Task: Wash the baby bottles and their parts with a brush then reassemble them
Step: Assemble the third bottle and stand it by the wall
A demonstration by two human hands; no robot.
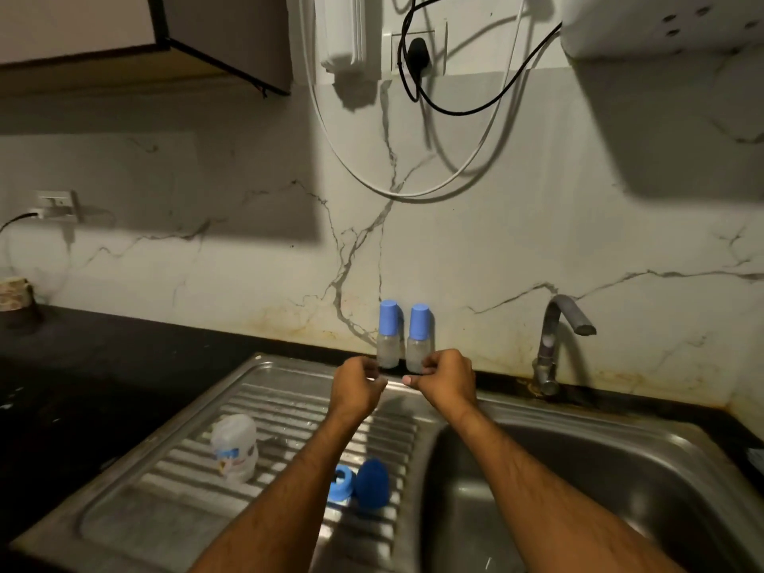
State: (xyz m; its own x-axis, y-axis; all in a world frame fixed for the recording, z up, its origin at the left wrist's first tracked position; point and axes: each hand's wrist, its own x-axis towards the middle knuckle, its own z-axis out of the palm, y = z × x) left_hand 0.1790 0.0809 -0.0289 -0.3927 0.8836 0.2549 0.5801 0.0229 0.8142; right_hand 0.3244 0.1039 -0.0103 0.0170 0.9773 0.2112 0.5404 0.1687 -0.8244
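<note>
Two capped bottles (404, 339) (contents unclear) stand upright beyond both hands (403, 380).

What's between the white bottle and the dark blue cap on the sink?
In the head view, the left forearm crosses between the white bottle and dark blue cap, beside a light blue ring.

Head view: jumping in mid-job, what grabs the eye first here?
Two capped bottles with light-blue caps stand side by side against the marble wall behind the sink. The left hand and right hand reach toward their bases with curled fingers. On the drainboard lie a blue ring and dark-blue cap.
</note>
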